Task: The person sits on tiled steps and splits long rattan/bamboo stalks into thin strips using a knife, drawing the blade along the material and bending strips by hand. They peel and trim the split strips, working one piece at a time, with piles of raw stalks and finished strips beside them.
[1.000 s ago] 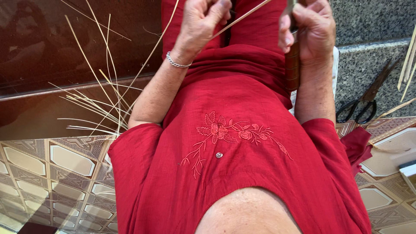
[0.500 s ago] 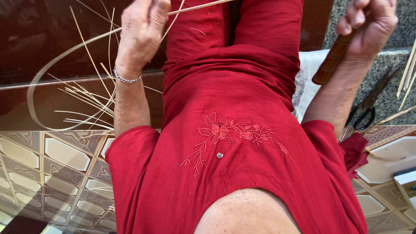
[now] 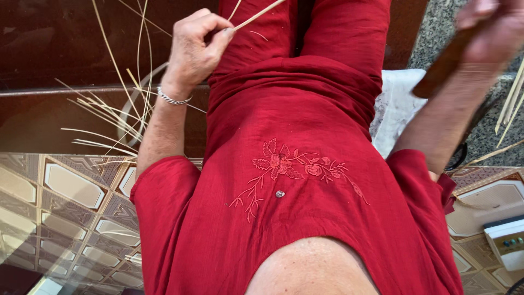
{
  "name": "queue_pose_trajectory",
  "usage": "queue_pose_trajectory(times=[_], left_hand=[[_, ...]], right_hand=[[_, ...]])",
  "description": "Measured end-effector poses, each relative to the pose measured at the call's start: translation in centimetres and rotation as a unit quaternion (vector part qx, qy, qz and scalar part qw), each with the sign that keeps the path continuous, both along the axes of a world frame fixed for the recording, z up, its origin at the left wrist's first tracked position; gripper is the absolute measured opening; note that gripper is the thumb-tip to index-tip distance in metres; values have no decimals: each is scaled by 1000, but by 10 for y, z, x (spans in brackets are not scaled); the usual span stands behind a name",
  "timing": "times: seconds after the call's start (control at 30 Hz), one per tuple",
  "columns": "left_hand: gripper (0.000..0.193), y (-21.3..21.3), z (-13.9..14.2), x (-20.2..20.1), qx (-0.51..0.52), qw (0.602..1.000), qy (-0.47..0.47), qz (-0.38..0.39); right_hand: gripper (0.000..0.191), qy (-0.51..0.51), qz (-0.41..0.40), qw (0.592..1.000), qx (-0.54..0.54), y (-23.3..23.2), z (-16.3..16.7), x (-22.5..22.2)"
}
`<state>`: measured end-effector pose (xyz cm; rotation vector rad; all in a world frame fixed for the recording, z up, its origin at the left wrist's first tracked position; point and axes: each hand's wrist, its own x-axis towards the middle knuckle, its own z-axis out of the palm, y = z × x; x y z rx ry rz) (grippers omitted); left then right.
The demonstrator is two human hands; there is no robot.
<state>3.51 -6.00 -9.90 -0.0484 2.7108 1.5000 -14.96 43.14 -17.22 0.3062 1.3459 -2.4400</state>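
Note:
My left hand, with a silver bracelet at the wrist, pinches a thin pale cane strip that runs up and to the right over my red-clad lap. Raised at the top right and blurred, my right hand grips a brown wooden handle; whatever is at the end of the handle is hidden. I wear a red dress with flower embroidery.
Loose pale cane strips lie on the dark floor at the left. More strips lean at the right edge. A white cloth lies beside my right leg. Patterned tiles cover the near floor. A small white device sits at the lower right.
Both hands have moved apart: the left hand out to the left with the strip, the right hand out to the right and up with the wooden handle.

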Motion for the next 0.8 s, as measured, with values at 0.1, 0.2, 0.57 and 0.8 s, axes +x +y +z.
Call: queue_pose_trajectory(times=[0.1, 0.2, 0.57, 0.8], left_hand=[[2, 33, -15, -15, 65, 997, -13, 30], [4, 63, -25, -28, 136, 989, -38, 35], [10, 67, -15, -24, 117, 987, -111, -24], [10, 34, 11, 10, 108, 982, -156, -25]], right_hand=[[14, -41, 129, 989, 62, -66, 23, 45], [37, -104, 248, 961, -70, -126, 51, 74], [23, -96, 289, 951, -51, -152, 44, 79], [11, -153, 153, 972, -94, -105, 13, 50]])
